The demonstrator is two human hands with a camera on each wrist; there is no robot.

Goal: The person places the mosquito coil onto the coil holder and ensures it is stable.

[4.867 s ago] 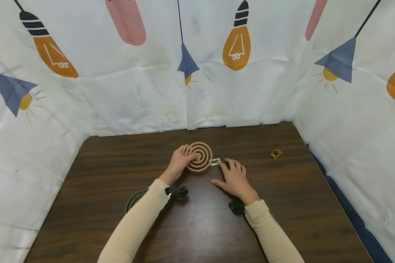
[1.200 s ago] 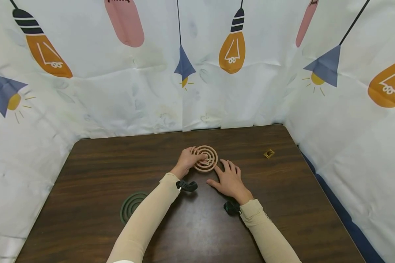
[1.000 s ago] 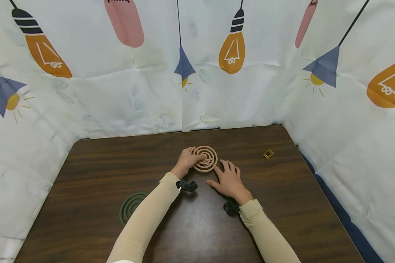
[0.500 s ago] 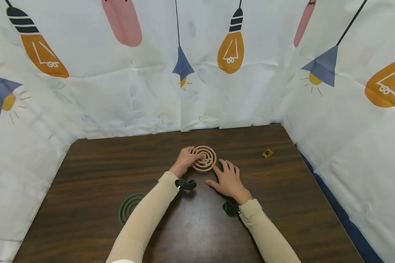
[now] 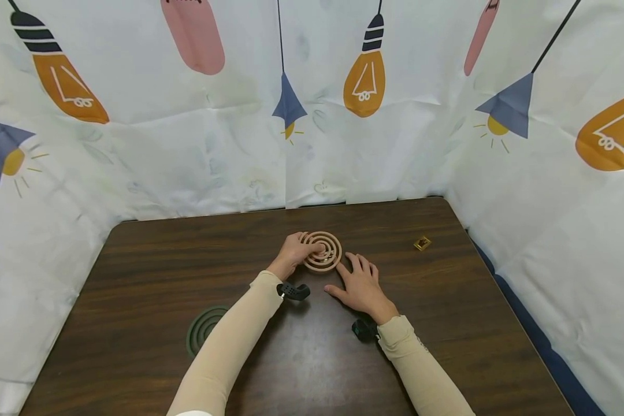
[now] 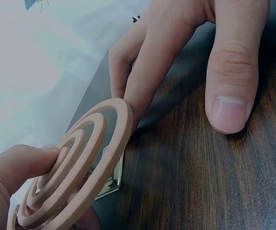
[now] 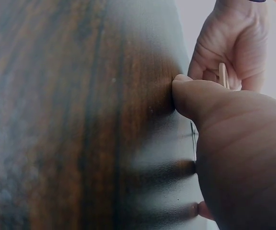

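Note:
My left hand pinches a tan mosquito coil with the thumb on its middle and fingers underneath. The coil is tilted in the left wrist view, its far edge at the other hand's fingers. Below it, partly hidden, lies a small shiny metal coil stand, seen through the gaps between the rings. With its fingers spread and fingertips down on the table, my right hand has its index finger at the coil's right edge, beside the stand.
A green mosquito coil lies at the left on the brown wooden table, partly covered by the left sleeve. Toward the back right lies a gold-coloured metal stand. White printed cloth hangs behind the table.
Nearly five seconds ago the coil was left of the metal stand; my left hand has since brought it right, over the stand. Both hands have stayed almost still during the last second.

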